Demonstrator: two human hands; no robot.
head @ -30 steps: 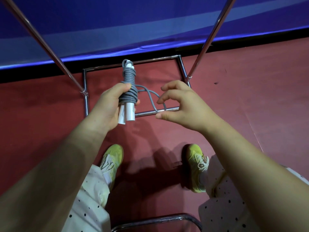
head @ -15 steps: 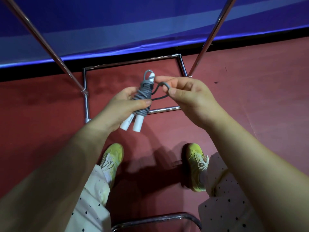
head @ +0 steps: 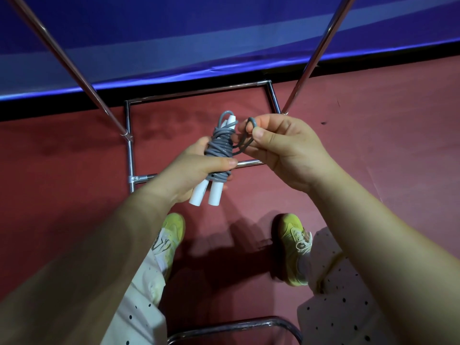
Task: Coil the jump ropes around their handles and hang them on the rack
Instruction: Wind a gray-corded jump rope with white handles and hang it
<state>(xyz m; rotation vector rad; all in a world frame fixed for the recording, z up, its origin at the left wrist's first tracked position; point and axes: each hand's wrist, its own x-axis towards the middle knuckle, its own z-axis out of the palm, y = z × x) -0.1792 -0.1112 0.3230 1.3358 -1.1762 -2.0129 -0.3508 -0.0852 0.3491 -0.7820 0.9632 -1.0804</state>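
**Last loop pinched beside the bundle**

My left hand [head: 199,168] is clamped around the jump rope [head: 220,148], thumb pressed across the lower grey turns, with the two white handles [head: 207,194] side by side and poking out below my palm. The bundle leans a little, its top tipped to the right, much as it did half a second ago; a second ago I held it nearly upright and higher. My right hand [head: 286,150] sits just beside the bundle, thumb and forefinger closed on a small loop of rope [head: 250,124] that runs down into the coil. A second ago that hand was open and apart from the bundle, with a wide slack loop between us; now the slack is short and the two hands are nearly touching.

Below my hands lies the red floor [head: 373,150], and on it the chrome base frame of the rack [head: 129,150], with its two slanted poles rising to the upper left and upper right. A blue wall panel [head: 224,33] stands behind. Further down I see my yellow shoes [head: 295,247] and white dotted trousers [head: 139,307], unmoved from before, and a curved metal tube [head: 236,326] at the bottom edge.
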